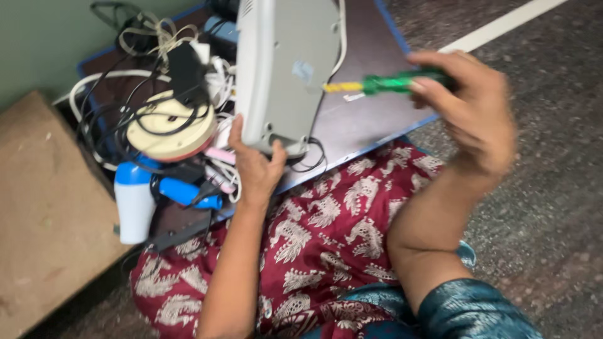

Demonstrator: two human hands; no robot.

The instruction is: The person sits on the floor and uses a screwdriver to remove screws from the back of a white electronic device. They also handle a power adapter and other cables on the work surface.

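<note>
My left hand (254, 166) grips the near corner of a grey plastic appliance casing (282, 69), which stands tilted on a dark board (370, 94). To the right, my right hand (471, 110) holds a screwdriver (383, 83) with a green handle and a yellow collar. Its tip points left at the casing's flat face, close to a pale sticker. The screwdriver and right hand are blurred. My lap, in red patterned cloth (320, 238), lies below both hands.
Left of the casing lies a heap of tangled black and white cables (119, 107), a cream round disc (169, 129), a black adapter (185, 72) and a white and blue hair dryer (135, 201). A brown cardboard slab (44, 207) sits far left. Speckled floor with a white line (502, 25) is at right.
</note>
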